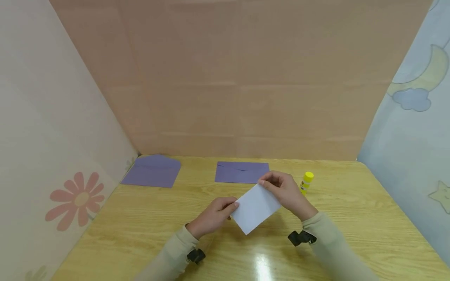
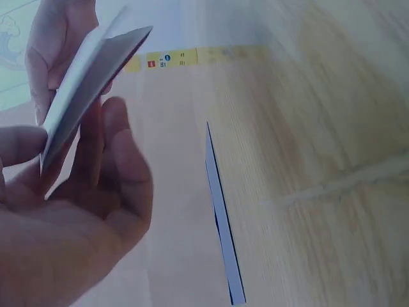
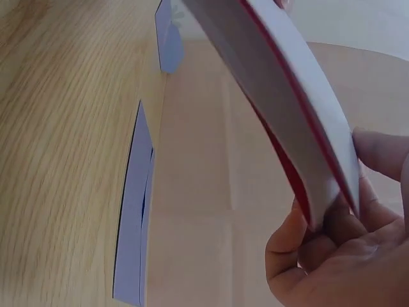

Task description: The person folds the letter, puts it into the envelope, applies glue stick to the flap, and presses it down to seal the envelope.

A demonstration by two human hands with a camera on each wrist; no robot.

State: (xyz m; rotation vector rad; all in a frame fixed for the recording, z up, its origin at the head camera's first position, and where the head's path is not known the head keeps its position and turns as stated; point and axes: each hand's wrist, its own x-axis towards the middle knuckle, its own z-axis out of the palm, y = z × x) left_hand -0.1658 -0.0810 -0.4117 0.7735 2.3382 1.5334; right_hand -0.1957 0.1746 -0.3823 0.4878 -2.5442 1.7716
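Note:
A white folded card (image 1: 256, 208) is held up above the table, tilted. My left hand (image 1: 215, 215) pinches its left corner between thumb and fingers. At its upper right corner my right hand (image 1: 286, 193) grips it, thumb on the near face. Seen from the right wrist, the card (image 3: 300, 96) has two leaves standing slightly apart, with red along their edges. The left wrist view also shows a gap between the leaves of the card (image 2: 96, 80). Just behind the right hand lies a purple envelope (image 1: 240, 173), flap side up and flap folded down.
Another purple envelope (image 1: 152, 171) lies at the back left, its flap raised away from me. A yellow glue stick (image 1: 307, 182) stands upright right of the right hand. Behind the wooden table (image 1: 351, 218) rises a brown paper-covered wall (image 1: 239, 78), with pale patterned walls on both sides.

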